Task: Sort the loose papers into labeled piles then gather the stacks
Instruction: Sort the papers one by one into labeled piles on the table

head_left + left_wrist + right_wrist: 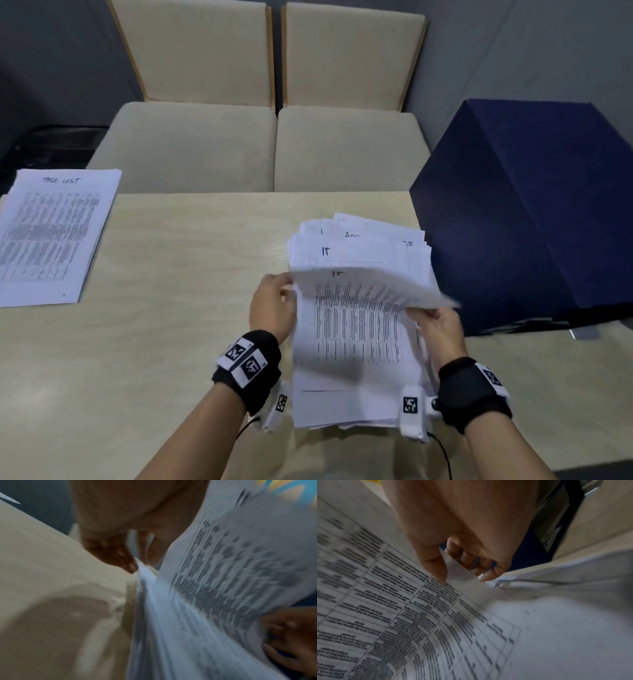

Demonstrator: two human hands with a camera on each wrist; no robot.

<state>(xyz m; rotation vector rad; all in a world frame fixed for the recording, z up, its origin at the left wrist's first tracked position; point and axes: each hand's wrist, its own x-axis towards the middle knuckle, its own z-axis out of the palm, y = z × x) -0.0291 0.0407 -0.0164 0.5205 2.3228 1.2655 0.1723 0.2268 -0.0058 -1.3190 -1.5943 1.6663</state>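
Between the two hands: one loose stack of papers (356, 404) on the surface (171, 342), its top page marked "IT", plus one lifted sheet (370, 284) arched over it. Left hand (272, 310) pinches the sheet's left corner; right hand (436, 325) pinches its right edge between thumb and curled fingers (471, 561). Just beyond the hands, more fanned pages (370, 240), another "IT" header visible; exact page count can't be told. Far left of the left hand, well apart: one pile (51, 236) headed "TASK LIST". Right of the right hand: one dark blue box (527, 212). Two beige chairs (267, 144) behind the surface. Only the head view shows the handwritten labels and the left pile. Right wrist view shows the pinch and the printed table grid; left wrist view is blurred, showing the stack's edge side-on.
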